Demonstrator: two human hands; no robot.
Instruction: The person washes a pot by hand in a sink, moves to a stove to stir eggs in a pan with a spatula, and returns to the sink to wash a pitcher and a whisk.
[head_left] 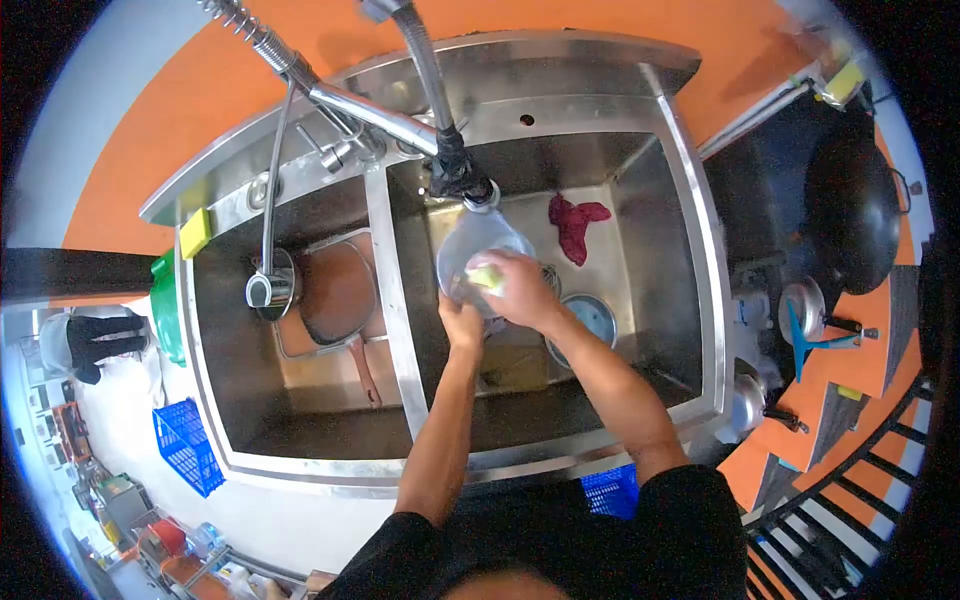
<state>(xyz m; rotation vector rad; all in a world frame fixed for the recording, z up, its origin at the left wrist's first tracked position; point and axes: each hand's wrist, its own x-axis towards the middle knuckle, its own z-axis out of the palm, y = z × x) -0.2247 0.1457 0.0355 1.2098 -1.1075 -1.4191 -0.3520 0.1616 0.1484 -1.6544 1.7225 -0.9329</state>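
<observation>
While the left hand grips the bowl under the tap, the right hand's fingers, closed on the sponge, should probably scrub in firm circles.

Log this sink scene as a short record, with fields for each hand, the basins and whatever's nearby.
left hand: holds glass bowl from below
right hand: presses sponge on the bowl
sprayer: just above the bowl
right basin: red cloth, round dish
left basin: pan on a tray
sink ledge: yellow sponge
right counter: wok
</observation>
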